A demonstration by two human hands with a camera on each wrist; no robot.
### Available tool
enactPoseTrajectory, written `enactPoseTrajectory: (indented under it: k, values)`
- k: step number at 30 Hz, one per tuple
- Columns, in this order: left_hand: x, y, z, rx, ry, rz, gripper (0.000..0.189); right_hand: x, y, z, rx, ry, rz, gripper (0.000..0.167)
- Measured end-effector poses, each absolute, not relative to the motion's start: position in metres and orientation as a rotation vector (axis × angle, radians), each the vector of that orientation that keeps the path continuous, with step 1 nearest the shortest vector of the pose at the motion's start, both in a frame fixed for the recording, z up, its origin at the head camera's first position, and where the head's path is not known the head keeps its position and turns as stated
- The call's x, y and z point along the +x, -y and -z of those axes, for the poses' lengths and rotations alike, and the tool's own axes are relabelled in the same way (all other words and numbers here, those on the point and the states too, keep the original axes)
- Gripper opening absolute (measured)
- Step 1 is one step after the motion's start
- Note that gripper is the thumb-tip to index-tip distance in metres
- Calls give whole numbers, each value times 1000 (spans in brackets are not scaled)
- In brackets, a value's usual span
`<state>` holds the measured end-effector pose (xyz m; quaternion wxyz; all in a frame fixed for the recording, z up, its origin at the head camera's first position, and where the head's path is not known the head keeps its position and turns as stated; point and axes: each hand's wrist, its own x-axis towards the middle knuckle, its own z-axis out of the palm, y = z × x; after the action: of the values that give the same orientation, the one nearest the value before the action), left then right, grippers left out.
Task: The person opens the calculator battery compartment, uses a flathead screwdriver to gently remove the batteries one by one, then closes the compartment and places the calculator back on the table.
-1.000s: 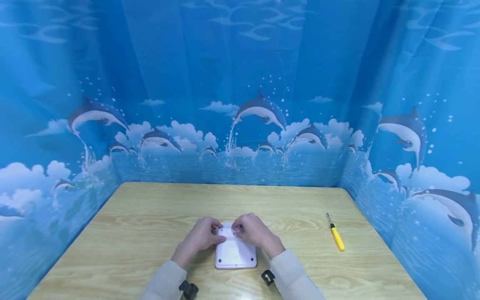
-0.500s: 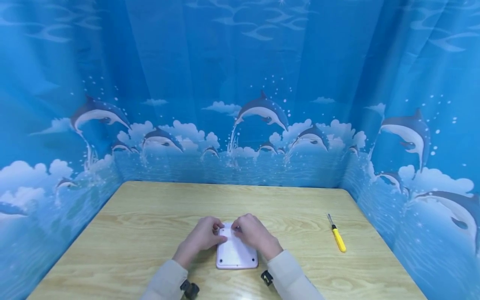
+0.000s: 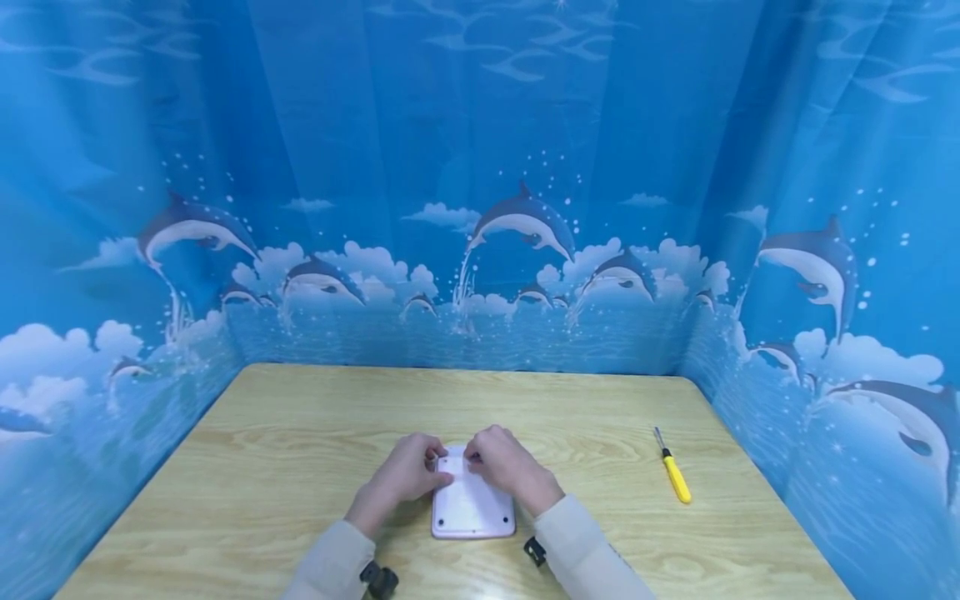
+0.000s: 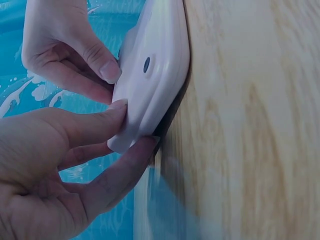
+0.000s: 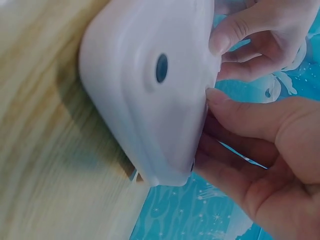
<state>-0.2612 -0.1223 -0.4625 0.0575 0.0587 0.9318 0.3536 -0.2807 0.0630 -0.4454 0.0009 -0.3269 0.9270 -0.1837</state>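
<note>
A flat, pale pink-white device shaped like a desk calculator [image 3: 474,504] lies back side up on the wooden table, dark round feet showing at its corners. My left hand [image 3: 406,468] grips its far left part; the thumb lies on the back and the fingers reach around the edge, as the left wrist view shows. At the far edge, my right hand [image 3: 512,469] holds on with its thumb against the back and curled fingers by the rim [image 5: 207,107]. Whatever sits right under the right fingertips is hidden.
A screwdriver [image 3: 676,477] with a yellow handle lies on the right part of the wooden table [image 3: 300,417]. Blue curtains [image 3: 480,333] printed with dolphins hang along the back and both sides.
The right fingertips have settled closer onto the back of the device, covering a small dark and shiny spot seen there one second ago. The left hand and the screwdriver stay put.
</note>
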Motion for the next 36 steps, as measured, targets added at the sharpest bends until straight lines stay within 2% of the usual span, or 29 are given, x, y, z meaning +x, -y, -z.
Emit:
enactPoseTrajectory:
  k: [22, 30, 36]
  values:
    - [-262, 121, 462, 193, -2837, -1068, 31, -279, -61, 443, -1096, -2929, 456, 13]
    - [-262, 122, 463, 188, -2854, -1055, 29, -278, -61, 444, -1087, -2910, 436, 22]
    - [-261, 122, 465, 203, -2861, -1052, 28, -275, -61, 445, -1086, -2903, 421, 21]
